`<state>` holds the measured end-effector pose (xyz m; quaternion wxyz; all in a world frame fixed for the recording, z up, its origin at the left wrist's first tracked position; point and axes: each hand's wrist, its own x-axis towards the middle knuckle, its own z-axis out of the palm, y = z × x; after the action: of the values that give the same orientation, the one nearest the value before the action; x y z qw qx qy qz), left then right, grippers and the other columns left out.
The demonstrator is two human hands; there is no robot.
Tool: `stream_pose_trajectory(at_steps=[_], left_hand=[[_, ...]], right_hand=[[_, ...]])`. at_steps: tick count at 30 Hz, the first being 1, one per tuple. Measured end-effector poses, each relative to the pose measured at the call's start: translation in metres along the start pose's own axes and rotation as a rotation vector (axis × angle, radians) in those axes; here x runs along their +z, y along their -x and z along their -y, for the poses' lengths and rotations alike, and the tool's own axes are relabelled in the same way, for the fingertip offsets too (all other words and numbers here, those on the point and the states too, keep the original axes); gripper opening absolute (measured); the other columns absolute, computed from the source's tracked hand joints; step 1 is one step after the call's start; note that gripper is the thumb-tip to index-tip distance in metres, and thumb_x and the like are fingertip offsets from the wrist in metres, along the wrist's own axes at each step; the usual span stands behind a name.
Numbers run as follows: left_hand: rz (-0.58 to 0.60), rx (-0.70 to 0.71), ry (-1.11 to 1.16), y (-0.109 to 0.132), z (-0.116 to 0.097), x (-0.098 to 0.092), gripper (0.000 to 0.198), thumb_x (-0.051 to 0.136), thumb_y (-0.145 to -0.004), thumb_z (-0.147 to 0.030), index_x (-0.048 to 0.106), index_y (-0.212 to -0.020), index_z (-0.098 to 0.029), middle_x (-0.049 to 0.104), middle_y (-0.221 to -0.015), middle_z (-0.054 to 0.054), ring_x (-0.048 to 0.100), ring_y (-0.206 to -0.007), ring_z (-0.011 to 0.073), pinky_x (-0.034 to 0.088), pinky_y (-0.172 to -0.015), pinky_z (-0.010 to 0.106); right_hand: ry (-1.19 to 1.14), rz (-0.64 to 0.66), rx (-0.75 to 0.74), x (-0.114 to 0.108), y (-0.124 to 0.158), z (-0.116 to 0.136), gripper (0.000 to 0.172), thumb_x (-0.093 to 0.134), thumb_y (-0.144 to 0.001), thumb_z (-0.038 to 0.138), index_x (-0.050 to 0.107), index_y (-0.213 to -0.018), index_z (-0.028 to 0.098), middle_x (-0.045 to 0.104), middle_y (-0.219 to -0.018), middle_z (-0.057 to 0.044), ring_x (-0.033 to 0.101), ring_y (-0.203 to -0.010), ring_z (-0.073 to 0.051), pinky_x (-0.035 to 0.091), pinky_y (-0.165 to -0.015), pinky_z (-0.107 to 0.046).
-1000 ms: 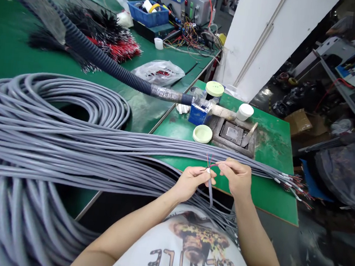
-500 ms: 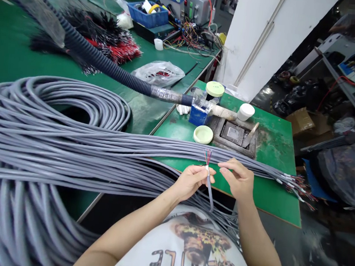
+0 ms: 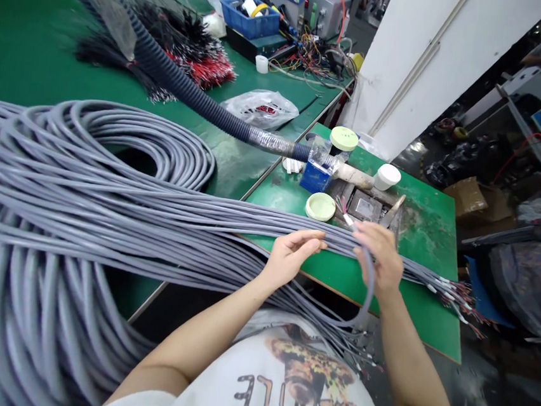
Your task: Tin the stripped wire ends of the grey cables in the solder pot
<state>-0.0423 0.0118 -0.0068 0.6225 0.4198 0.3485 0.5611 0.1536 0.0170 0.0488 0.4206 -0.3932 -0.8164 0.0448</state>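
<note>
Item in hand: one grey round-sheathed multicore cable point(image 3: 368, 289), ending in a white sleeve point(image 3: 348, 221) and a short spray of thin coloured wires point(image 3: 342, 205). The right hand point(image 3: 380, 258) is curled, its fingers and thumb closed around the cable just behind the sleeve, apparently gripping it, though the fingers partly hide the contact. The left hand point(image 3: 291, 256) is open, palm down with fingers extended, laid on a long bundle of matching grey cables point(image 3: 164, 218) and gripping nothing. Orientation: the cable end lies just ahead of the right hand, its long axis pointing forward and to the left, away from the body. The right hand is therefore the nearer, with the left hand a little apart. Behind the right hand, the cable drops in a loop toward the person's white printed T-shirt point(image 3: 297, 371). The tip reaches over a green-topped workbench point(image 3: 426, 326), beside a round pale-green lid point(image 3: 320, 206) and a rectangular metal recess point(image 3: 363, 205). Also present: a second round pale-green lid point(image 3: 343, 138), a white-capped tub point(image 3: 386, 176), a small blue box point(image 3: 315, 178) and a black corrugated hose point(image 3: 190, 93).
</note>
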Motion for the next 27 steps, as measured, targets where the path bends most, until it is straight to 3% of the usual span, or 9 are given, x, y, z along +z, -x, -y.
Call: stream_pose_trajectory(at_steps=[3,7,14,27], left_hand=[[-0.103,0.326,-0.383,0.0,0.002,-0.017,0.017,0.062,-0.083,-0.028,0.072,-0.093,-0.019,0.071,-0.079,0.006,0.062,-0.075,0.0164,0.047,-0.076,0.03],[-0.106,0.565,-0.684,-0.007,0.012,-0.033,0.014,0.059,-0.085,-0.024,0.07,-0.092,-0.019,0.071,-0.079,0.004,0.059,-0.071,0.0156,0.046,-0.071,0.03],[-0.008,0.501,-0.966,-0.016,0.028,-0.041,0.017,0.055,-0.089,-0.028,0.07,-0.087,-0.018,0.072,-0.078,0.004,0.058,-0.068,0.0152,0.044,-0.068,0.03],[-0.02,0.528,-1.033,-0.016,0.034,-0.042,0.021,0.052,-0.09,-0.03,0.07,-0.086,-0.019,0.069,-0.073,0.004,0.058,-0.068,0.0148,0.041,-0.068,0.03]], right_hand=[[0.022,-0.14,0.165,-0.001,-0.026,-0.014,0.023,0.051,-0.09,0.025,0.066,-0.107,0.024,0.068,-0.106,-0.007,0.06,-0.103,-0.022,0.047,-0.093,-0.04],[0.057,-0.101,0.239,0.012,-0.054,-0.035,0.021,0.051,-0.091,0.033,0.068,-0.098,0.024,0.069,-0.095,-0.005,0.062,-0.094,-0.02,0.048,-0.088,-0.036],[0.135,0.02,0.235,0.045,-0.075,-0.056,0.021,0.052,-0.09,0.037,0.069,-0.093,0.025,0.067,-0.088,-0.004,0.06,-0.089,-0.02,0.046,-0.085,-0.035],[0.172,0.134,0.23,0.067,-0.087,-0.07,0.023,0.051,-0.089,0.038,0.068,-0.09,0.024,0.069,-0.084,-0.002,0.061,-0.081,-0.02,0.046,-0.078,-0.033]])
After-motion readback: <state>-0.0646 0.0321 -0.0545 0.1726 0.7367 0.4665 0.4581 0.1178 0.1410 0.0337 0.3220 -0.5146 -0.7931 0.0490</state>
